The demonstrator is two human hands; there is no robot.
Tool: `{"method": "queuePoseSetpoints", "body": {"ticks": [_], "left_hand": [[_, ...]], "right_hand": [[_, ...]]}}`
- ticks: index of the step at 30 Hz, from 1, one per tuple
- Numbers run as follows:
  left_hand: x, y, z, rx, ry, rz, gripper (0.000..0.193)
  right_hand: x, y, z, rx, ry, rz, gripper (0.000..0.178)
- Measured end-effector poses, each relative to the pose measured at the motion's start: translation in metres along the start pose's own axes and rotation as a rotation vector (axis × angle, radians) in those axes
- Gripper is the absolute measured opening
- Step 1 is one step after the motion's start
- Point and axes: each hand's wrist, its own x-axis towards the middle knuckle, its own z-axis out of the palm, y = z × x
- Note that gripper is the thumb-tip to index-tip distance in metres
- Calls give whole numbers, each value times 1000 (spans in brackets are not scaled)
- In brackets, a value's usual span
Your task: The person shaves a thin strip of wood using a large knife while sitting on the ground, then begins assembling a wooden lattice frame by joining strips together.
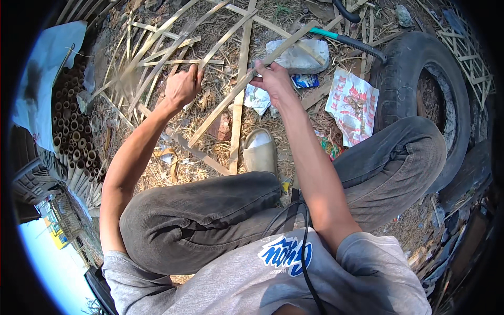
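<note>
My right hand [273,83] is closed around a long flat bamboo strip [223,107], thumb and fingers pinching it. The strip slants from near my shoe up to the far right, crossing over another strip [238,126] below it. My left hand [182,86] is curled into a fist to the left, close beside a crisscross lattice of bamboo strips [157,44]. Whatever its fingers hold is hidden. A pale blurred patch shows left of that fist, too smeared to name. Another strip [205,156] lies near my slipper [260,152].
Beyond my right hand lies a pale stone block [302,56]. A tire [404,79] stands at the right, with a green-and-black handled tool [352,42] against it. A printed wrapper [353,105] lies on straw-strewn ground. Stacked bamboo tubes [73,128] are at the left.
</note>
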Motion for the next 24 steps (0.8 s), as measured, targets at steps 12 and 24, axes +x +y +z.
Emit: {"method": "queuePoseSetpoints", "body": {"ticks": [12, 24], "left_hand": [[-6, -11, 37, 1, -175, -35, 43], [-8, 37, -11, -161, -63, -260, 53]], "right_hand": [[-35, 77, 32, -180, 207, -15, 31], [-33, 99, 30, -142, 147, 133, 31]]}}
